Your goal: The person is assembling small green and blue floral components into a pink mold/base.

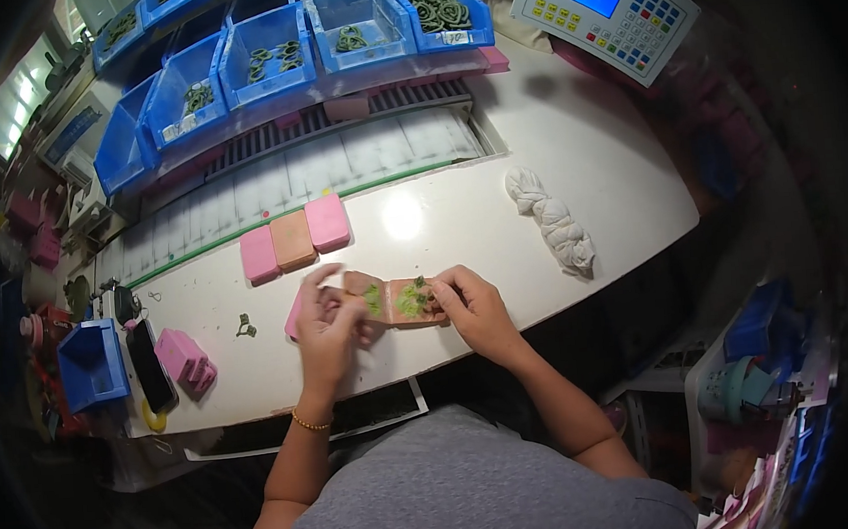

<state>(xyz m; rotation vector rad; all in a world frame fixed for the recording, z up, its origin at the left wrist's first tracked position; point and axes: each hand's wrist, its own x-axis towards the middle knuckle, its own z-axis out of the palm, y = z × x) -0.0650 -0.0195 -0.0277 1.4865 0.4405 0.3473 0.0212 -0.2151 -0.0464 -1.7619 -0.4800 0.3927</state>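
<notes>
A small orange-brown two-part mould [403, 317] lies opened flat like a book near the table's front edge. Yellow-green stains mark both of its inner faces. My right hand [474, 308] is closed at the right half's edge, thumb and fingers gripping it. A small dark green piece sits by those fingertips on the right half. My left hand [328, 322] hovers over the left half, slightly blurred, fingers curved and apart, with nothing visible between them. Partly covered by that hand is a pink block [293, 323].
Two pink blocks and an orange one [293, 240] stand in a row beyond my hands. Blue bins [265, 51] hold green pieces at the back. A twisted white cloth [551, 218] lies right, below a keypad device [607, 18]. A phone [150, 364] and pink blocks [185, 358] are left.
</notes>
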